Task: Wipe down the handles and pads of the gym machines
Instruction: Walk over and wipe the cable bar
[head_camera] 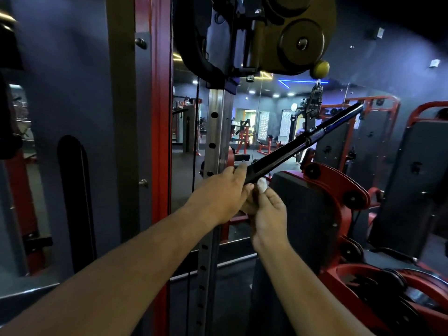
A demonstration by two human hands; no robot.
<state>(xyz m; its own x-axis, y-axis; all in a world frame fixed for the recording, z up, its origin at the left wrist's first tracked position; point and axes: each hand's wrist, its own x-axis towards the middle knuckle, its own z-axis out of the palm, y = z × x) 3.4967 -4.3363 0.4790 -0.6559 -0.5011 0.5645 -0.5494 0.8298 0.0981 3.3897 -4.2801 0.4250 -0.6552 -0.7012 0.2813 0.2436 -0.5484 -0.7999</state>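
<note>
Two bare forearms reach forward from the bottom edge toward the near end of a long black bar handle (pixel 300 144). It is a straight, round-sectioned cable attachment with a smooth, faintly glossy surface. It slants up to the right, and at mid-length it hangs from a metal clip (pixel 316 91) beneath a dull yellow ball stop (pixel 320 68).

Curled round the bar's lower end, the left hand (pixel 221 192) grips it with knuckles up. The right hand (pixel 268 212) sits just below and right of that end, fingers bent upward, pinching a small white wad of cloth or tissue (pixel 262 185) against the bar's underside. The wad looks soft and crumpled; its exact material is not clear.

Behind the hands stands a brushed steel upright (pixel 218 132) punched with a column of oval holes. Left of it is a matte red frame post (pixel 160 117), next to a grey panel with bolt heads. Overhead, round dark pulley wheels (pixel 301 42) sit in a yellowish housing.

To the right is a red machine (pixel 339 190) with curved plates, black round caps and a dark padded block (pixel 298 209). A mirror behind reflects more red equipment and blue ceiling lights.
</note>
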